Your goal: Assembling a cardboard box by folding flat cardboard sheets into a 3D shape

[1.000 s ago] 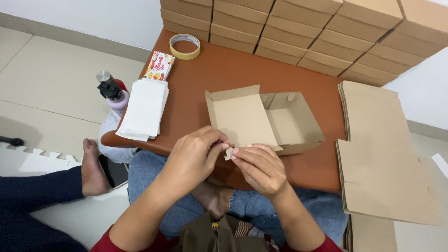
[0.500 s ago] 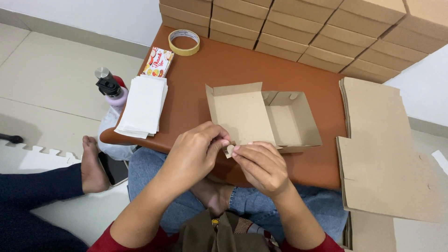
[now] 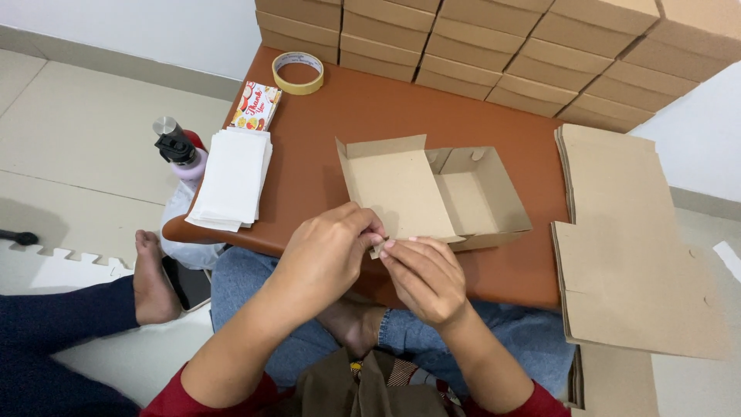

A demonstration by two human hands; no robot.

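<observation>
An open brown cardboard box point(image 3: 471, 197) sits on the low brown table point(image 3: 386, 108), its lid flap point(image 3: 394, 189) lying open toward me. My left hand point(image 3: 328, 251) and my right hand point(image 3: 421, 274) meet at the lid's near edge. The fingertips of both pinch a small cardboard tab point(image 3: 378, 247) at the lid's front corner. Both hands are closed on that tab.
A stack of white sheets point(image 3: 231, 177), a colourful card pack point(image 3: 253, 106) and a tape roll point(image 3: 297, 72) lie at the table's left. Flat cardboard blanks point(image 3: 625, 232) are piled at right, folded boxes point(image 3: 502, 46) stacked behind. A bottle point(image 3: 177, 150) and another person's foot point(image 3: 150, 270) are at left.
The hands stay at the lid's front corner, fingers shifting slightly on the tab. The box has barely moved.
</observation>
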